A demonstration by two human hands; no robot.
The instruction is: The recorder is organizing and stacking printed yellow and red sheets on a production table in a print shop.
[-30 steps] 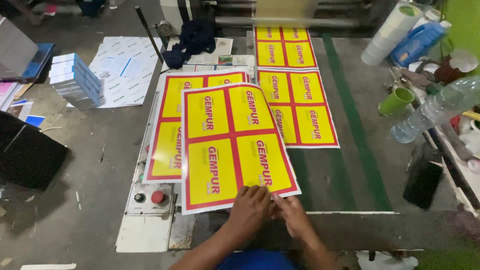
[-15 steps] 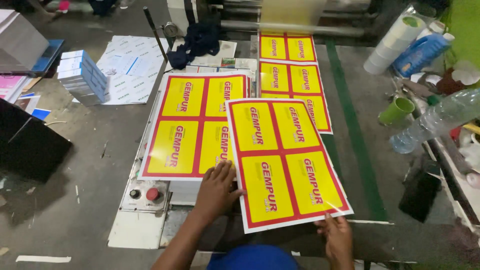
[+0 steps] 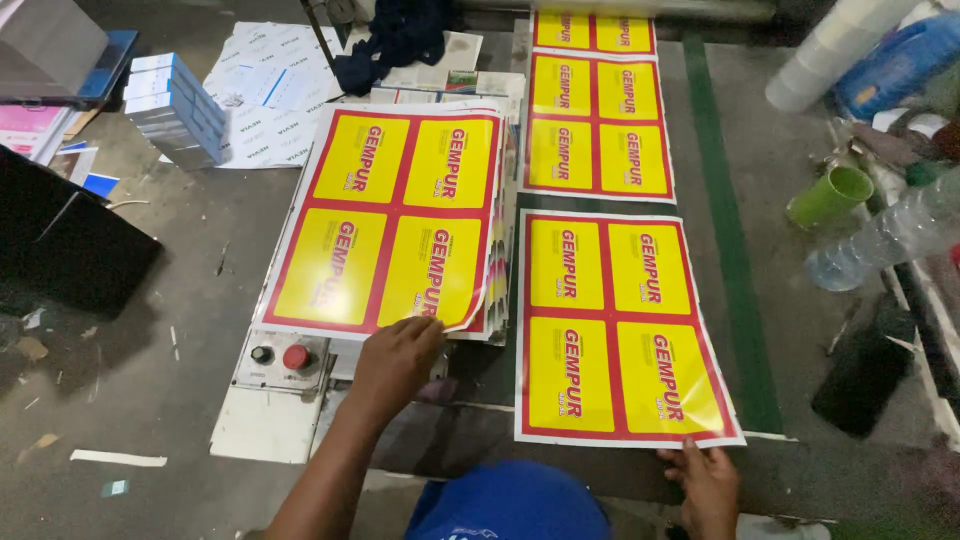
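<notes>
My left hand [image 3: 395, 362] rests its fingers on the near edge of the top sheet of a stack of glossy printed sheets [image 3: 390, 215], each with four yellow panels framed in red. My right hand [image 3: 707, 478] touches the near right corner of a single such sheet [image 3: 615, 325] lying flat on the dark conveyor surface. Further up the belt lies another sheet [image 3: 598, 125], and a third one [image 3: 592, 30] shows at the top edge. Whether the right fingers pinch the sheet's edge or only press it is unclear.
A control box with a red button [image 3: 295, 357] sits under the stack's near edge. A green cup [image 3: 830, 195], a clear plastic bottle [image 3: 880, 235] and white rolls [image 3: 835, 55] stand at the right. Blue-white boxes [image 3: 175, 110] and a dark cloth [image 3: 395, 40] lie at the left and back.
The single sheet has swung from lying across the stack to lying flat on the belt to the right. My right hand moved right with it; my left hand went to the stack's edge.
</notes>
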